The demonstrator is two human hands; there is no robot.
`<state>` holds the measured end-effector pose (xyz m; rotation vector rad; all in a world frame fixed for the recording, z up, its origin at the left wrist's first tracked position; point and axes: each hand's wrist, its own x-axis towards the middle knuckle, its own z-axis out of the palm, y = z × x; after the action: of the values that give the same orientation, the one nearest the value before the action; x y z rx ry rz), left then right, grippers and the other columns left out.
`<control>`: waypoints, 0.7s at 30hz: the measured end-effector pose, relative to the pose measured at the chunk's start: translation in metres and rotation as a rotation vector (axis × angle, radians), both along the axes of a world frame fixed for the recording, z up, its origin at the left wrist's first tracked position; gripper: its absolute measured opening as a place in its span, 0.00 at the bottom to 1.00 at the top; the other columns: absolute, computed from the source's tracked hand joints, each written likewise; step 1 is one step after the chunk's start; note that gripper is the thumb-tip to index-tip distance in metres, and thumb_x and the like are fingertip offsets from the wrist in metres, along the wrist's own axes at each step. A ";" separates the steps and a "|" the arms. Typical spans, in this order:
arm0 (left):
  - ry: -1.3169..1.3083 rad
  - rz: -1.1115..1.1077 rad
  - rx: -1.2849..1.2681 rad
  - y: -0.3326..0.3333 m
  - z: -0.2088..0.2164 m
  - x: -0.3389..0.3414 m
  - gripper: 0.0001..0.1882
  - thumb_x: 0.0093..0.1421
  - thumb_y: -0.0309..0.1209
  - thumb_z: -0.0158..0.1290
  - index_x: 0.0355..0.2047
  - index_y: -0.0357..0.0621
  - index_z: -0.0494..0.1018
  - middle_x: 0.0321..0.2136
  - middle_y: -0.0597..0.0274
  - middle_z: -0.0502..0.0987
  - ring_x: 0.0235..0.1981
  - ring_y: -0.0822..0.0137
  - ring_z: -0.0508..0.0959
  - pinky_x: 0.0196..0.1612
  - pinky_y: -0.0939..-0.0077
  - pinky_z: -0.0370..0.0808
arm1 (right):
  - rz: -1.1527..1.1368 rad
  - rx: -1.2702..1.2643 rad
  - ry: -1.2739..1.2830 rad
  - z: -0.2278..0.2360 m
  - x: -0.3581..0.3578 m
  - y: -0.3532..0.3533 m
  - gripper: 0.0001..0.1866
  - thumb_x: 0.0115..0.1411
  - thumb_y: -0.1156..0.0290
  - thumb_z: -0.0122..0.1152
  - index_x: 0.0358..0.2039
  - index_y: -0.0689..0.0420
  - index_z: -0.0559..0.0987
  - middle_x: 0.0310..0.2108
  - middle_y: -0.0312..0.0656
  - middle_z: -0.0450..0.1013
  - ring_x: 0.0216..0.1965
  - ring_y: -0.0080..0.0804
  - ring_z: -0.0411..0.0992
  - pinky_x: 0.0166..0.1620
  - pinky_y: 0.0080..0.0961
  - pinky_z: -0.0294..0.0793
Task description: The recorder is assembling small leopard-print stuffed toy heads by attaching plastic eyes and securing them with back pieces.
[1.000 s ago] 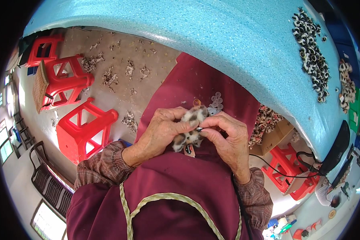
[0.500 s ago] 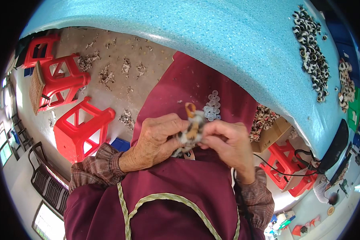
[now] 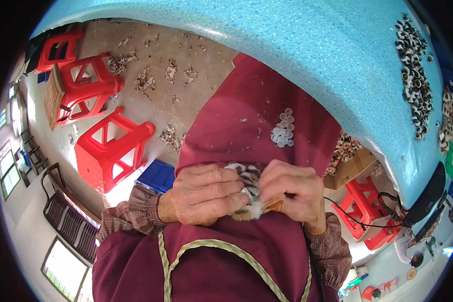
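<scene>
A small furry plush piece [image 3: 249,183], patched in white, black, brown and tan, lies over my lap between both hands. My left hand [image 3: 209,194] is closed on its left side, with the thumb and fingers pressing a bit of white near its middle. On the other side my right hand [image 3: 294,191] pinches it, fingertips bent down into the fur. An orange-tan flap [image 3: 275,203] sticks out under the right fingers. Just beyond the hands, a cluster of translucent white plastic discs [image 3: 283,132] rests on the maroon apron [image 3: 226,136].
A blue speckled table cover [image 3: 287,45] spans the far side, with a heap of black-and-white curved pieces [image 3: 415,80] at right. Red stools [image 3: 108,151] and a blue bin [image 3: 156,176] stand left. A cardboard box [image 3: 355,168] of plush pieces is at right. Scraps [image 3: 145,82] litter the floor.
The plush piece has turned over: its orange part was at the top and is now at lower right, by my right fingers. Both hands are lower against the apron. The whole view has shifted slightly.
</scene>
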<state>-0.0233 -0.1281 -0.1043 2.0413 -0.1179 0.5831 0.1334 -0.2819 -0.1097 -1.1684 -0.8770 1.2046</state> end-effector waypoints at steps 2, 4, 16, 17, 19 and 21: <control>-0.003 0.038 -0.008 -0.003 -0.001 -0.004 0.09 0.42 0.22 0.56 0.27 0.36 0.75 0.26 0.55 0.76 0.28 0.59 0.78 0.27 0.71 0.77 | -0.054 0.057 -0.156 0.007 -0.004 0.000 0.12 0.37 0.76 0.66 0.26 0.60 0.77 0.27 0.40 0.72 0.29 0.38 0.72 0.32 0.29 0.72; -0.010 0.041 -0.029 -0.001 -0.004 -0.004 0.08 0.42 0.22 0.57 0.26 0.36 0.74 0.26 0.55 0.76 0.28 0.59 0.78 0.27 0.71 0.77 | -0.089 0.075 -0.199 0.014 -0.007 0.001 0.11 0.36 0.80 0.64 0.25 0.60 0.77 0.27 0.39 0.71 0.28 0.37 0.71 0.30 0.28 0.72; 0.001 -0.032 -0.028 0.004 -0.005 -0.011 0.06 0.49 0.18 0.56 0.29 0.35 0.72 0.31 0.53 0.75 0.34 0.53 0.78 0.33 0.68 0.76 | -0.139 0.116 -0.515 0.027 -0.015 0.000 0.14 0.30 0.82 0.62 0.24 0.59 0.78 0.27 0.38 0.70 0.28 0.35 0.70 0.29 0.26 0.72; 0.019 -0.031 -0.059 0.004 -0.005 -0.011 0.05 0.49 0.19 0.56 0.28 0.34 0.72 0.30 0.54 0.74 0.33 0.54 0.78 0.32 0.68 0.76 | -0.140 0.113 -0.506 0.026 -0.015 0.000 0.14 0.30 0.82 0.62 0.24 0.59 0.78 0.27 0.38 0.70 0.28 0.35 0.70 0.29 0.26 0.72; 0.047 -0.037 -0.090 0.005 -0.005 -0.010 0.05 0.50 0.20 0.57 0.29 0.34 0.73 0.30 0.54 0.74 0.32 0.55 0.77 0.32 0.68 0.75 | -0.145 0.108 -0.507 0.027 -0.016 0.001 0.14 0.31 0.82 0.62 0.24 0.59 0.78 0.27 0.39 0.70 0.28 0.35 0.70 0.29 0.26 0.72; 0.067 -0.046 -0.117 0.002 -0.006 -0.007 0.06 0.50 0.21 0.57 0.29 0.33 0.73 0.30 0.55 0.73 0.31 0.56 0.77 0.32 0.68 0.75 | -0.186 0.090 -0.456 0.027 -0.017 0.001 0.13 0.33 0.83 0.63 0.25 0.59 0.78 0.27 0.39 0.70 0.28 0.36 0.70 0.29 0.26 0.72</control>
<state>-0.0301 -0.1261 -0.1103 1.9370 -0.0879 0.4812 0.1160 -0.2807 -0.0827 -1.4433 -1.1191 0.7491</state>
